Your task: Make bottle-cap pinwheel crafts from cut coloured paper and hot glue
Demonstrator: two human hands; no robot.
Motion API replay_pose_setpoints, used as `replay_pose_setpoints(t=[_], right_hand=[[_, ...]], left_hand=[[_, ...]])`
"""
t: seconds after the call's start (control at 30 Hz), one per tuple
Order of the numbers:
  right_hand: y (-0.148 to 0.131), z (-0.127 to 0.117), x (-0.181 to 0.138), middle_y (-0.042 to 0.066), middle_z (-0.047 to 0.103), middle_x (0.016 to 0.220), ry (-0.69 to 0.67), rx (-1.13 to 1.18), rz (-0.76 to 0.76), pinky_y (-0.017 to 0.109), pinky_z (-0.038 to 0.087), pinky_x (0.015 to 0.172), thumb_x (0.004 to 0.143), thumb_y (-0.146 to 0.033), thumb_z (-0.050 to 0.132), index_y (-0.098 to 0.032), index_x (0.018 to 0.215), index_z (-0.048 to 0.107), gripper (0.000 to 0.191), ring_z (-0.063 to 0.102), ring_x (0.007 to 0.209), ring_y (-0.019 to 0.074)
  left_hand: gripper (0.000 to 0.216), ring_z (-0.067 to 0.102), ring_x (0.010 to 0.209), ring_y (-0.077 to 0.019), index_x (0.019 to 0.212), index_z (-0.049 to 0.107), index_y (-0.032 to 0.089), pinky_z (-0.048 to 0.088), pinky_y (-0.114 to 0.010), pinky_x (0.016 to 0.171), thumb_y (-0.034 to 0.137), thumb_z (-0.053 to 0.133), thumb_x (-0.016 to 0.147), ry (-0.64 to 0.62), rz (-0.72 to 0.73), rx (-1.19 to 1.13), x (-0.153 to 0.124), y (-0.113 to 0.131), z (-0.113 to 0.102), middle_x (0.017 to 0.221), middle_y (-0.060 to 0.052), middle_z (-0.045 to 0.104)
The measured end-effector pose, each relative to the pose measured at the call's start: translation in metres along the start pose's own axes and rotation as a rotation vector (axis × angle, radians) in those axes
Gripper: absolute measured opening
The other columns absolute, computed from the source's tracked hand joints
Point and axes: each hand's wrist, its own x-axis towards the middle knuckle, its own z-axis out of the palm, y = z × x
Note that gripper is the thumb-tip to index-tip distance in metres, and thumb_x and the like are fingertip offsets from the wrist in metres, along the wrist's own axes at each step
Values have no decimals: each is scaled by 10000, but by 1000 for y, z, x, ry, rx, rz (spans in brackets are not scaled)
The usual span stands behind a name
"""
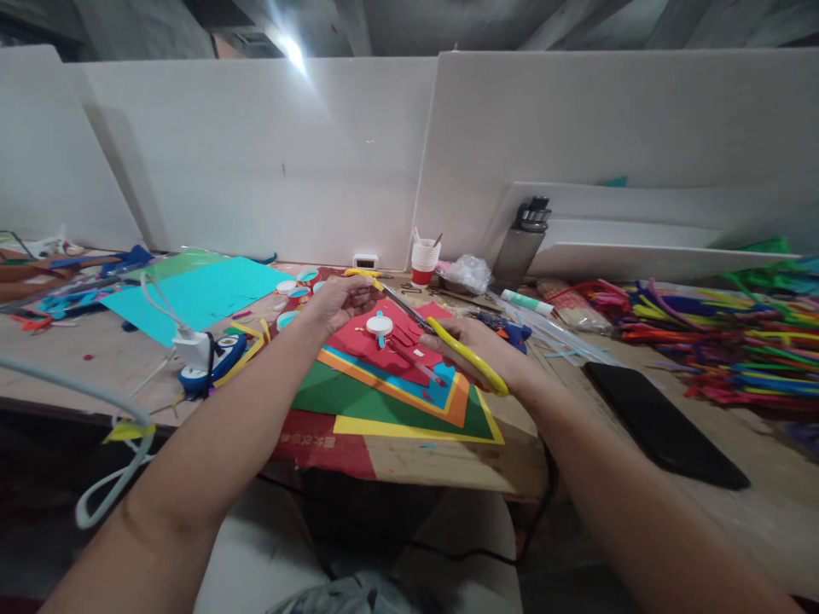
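My right hand (pixel 477 341) grips a pair of scissors (pixel 466 351) by the yellow handles, blades pointing up and left toward my other hand. The fingers of my left hand (pixel 345 303) are pinched together on a small yellow piece (pixel 378 285) at the blade tips; whether it is paper cannot be made out. Below both hands lies a stack of coloured sheets: red paper (pixel 409 341) on top, then blue, orange, green paper (pixel 345 399) and yellow. A white round lid-like piece (pixel 380 326) with blue bits rests on the red paper, near a clear pen-like stick (pixel 415 362).
At right lie a black phone (pixel 662 422) and many coloured pipe cleaners (pixel 735 324). A bottle (pixel 521 243), stacked paper cups (pixel 425 260) and a glue stick (pixel 526 302) stand or lie behind. To the left are a turquoise sheet (pixel 198 294), a plugged charger (pixel 195 350) and a white cable.
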Motion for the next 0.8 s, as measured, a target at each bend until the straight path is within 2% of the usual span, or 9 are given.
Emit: replay_pose_setpoints(t=[0.17,0.4,0.8], right_hand=[[2,1,0,-45,379,577,-11,18,18,210,245,453,781,-674,501,-182,705,523,498,341,508,81],[5,2,1,-43,435,542,-4,36,93,210,248,391,758,-672,534,-190,766,582,485,376,423,82],[5,2,0,-50,412,508,-6,64,129,204,226,363,765,-657,538,-196,797,605,467,361,386,79]], left_hand=[[67,687,681,-154,688,618,132,521,-254,661,81,660,676,2,-3,-12,0,0,0,686,-62,692],[70,693,679,-159,709,617,126,529,-267,684,86,661,673,-2,2,-5,1,-1,-1,683,-60,685],[57,691,701,-164,705,629,133,527,-268,682,92,663,684,-8,4,-6,1,-1,-2,687,-62,692]])
